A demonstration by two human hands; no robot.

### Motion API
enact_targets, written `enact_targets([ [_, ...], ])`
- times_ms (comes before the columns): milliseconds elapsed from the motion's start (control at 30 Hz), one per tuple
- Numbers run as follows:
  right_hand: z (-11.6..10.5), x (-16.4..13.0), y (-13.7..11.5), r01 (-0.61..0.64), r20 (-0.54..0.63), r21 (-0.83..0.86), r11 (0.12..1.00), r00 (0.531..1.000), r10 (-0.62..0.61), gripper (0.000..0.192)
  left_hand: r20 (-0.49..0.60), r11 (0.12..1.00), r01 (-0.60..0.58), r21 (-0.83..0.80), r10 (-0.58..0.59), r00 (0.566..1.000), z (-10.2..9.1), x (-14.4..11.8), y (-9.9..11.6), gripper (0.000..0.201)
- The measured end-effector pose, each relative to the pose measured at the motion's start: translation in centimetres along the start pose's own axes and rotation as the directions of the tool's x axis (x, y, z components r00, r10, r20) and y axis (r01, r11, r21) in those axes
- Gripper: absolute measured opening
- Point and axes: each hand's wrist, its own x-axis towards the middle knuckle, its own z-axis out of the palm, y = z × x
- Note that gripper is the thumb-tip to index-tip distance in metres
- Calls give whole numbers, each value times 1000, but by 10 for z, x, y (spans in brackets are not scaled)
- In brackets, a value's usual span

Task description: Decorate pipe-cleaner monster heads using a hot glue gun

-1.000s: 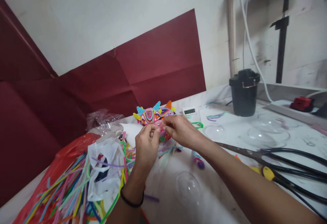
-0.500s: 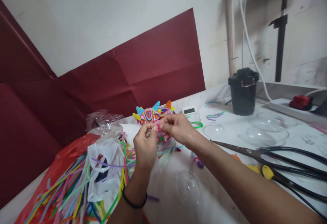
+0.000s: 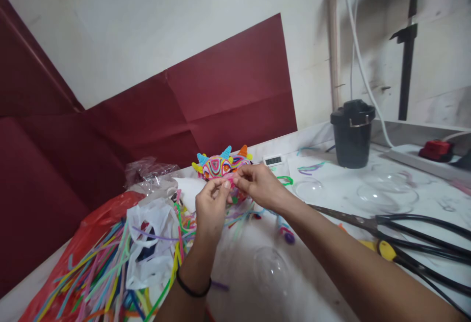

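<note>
A small pink fuzzy piece, like pipe cleaner, is pinched between my two hands. My left hand grips its near left side between thumb and fingers. From the right, the fingertips of my right hand close on its other side. Right behind them stands a colourful figure covered in pipe cleaner, with blue and orange horns and an orange eye. My fingers hide its lower part. Loose pipe cleaner bits lie under and around my hands.
At the left, many pipe cleaners lie on a red plastic bag. Clear plastic domes sit on the table. Large black-handled scissors lie right, near a black bin, a power strip and a small digital display.
My fingers have shifted slightly around the pink piece, and more of it shows between them. Both hands stay in front of the figure. The view has moved a little.
</note>
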Motion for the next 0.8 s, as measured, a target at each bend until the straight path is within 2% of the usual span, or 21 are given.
enact_targets([
  [100, -7, -3, -8, 62, 2, -147, 987, 998, -63, 19, 81, 974, -126, 190, 112, 990, -7, 2, 3, 16],
  [200, -8, -5, -16, 99, 30, -245, 964, 995, -94, 19, 128, 837, -322, 443, 296, 947, -12, 1, 8, 11],
  [300, -7, -6, -18, 117, 48, -292, 949, 993, -108, 19, 174, 721, -407, 561, 378, 909, -13, -1, 12, 13],
  [367, -6, -6, -18, 117, 62, -297, 948, 993, -103, 16, 175, 726, -394, 564, 362, 916, -13, -2, 12, 13],
  [533, -8, -6, -17, 100, 78, -272, 957, 994, -82, 14, 116, 815, -319, 485, 301, 946, -13, -1, 13, 14],
  [800, -4, -5, -16, 42, -19, -154, 987, 999, -45, 17, 10, 863, -261, 432, 285, 959, -6, -3, 7, 13],
])
